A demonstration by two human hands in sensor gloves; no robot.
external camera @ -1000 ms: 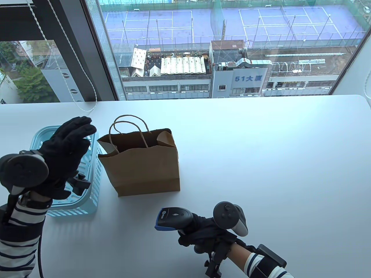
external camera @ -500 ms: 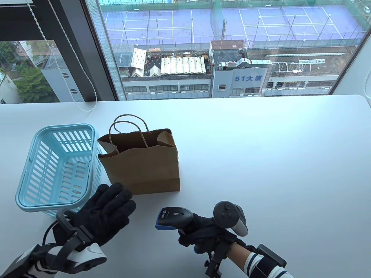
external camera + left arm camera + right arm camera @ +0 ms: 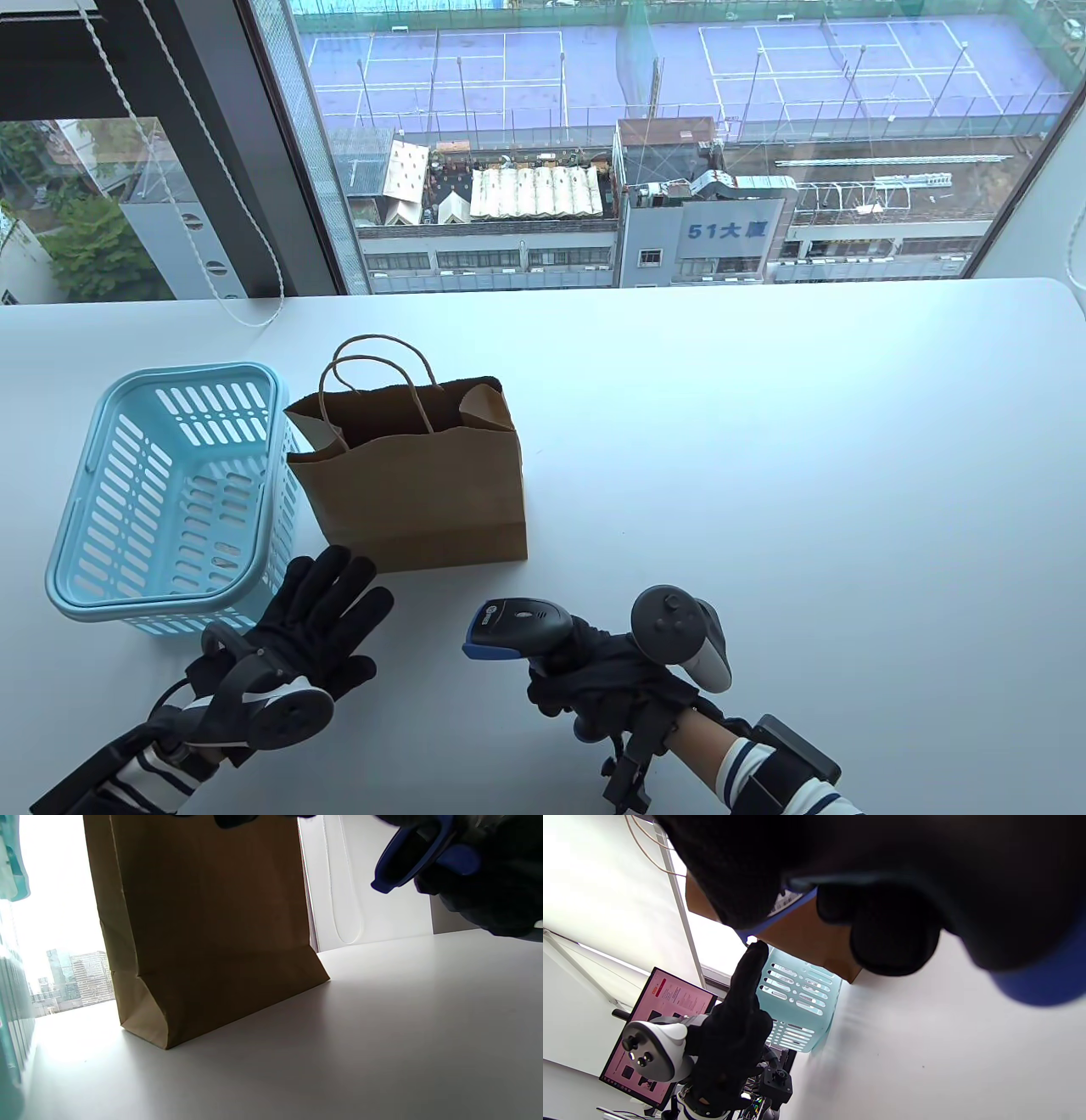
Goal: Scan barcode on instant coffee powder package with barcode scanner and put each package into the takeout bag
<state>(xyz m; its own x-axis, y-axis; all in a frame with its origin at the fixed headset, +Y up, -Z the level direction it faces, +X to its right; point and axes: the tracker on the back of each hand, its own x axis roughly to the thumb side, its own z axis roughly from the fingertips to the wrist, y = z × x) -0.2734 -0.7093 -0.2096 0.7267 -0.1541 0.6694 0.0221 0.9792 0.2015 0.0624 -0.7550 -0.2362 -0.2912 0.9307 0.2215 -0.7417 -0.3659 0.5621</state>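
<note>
The brown paper takeout bag (image 3: 416, 484) stands upright and open at the top, also seen close up (image 3: 203, 921). My right hand (image 3: 585, 671) grips the black and blue barcode scanner (image 3: 516, 624) by its handle, its head pointing left, just in front of the bag. My left hand (image 3: 327, 598) hovers flat with straight fingers near the bag's front left corner and holds nothing; the right wrist view shows it (image 3: 742, 1001) edge-on. No coffee package shows in any view; the bag's inside is hidden.
A light blue slotted basket (image 3: 170, 492) stands to the left of the bag, nothing visible in it. White table (image 3: 764, 467) stretches right and back to a window. A blind cord (image 3: 246, 318) hangs onto the far left of the table.
My left hand came down from above the basket to the table's front beside the bag, then rolled so its tracker faces up. The scanner shifted slightly right.
</note>
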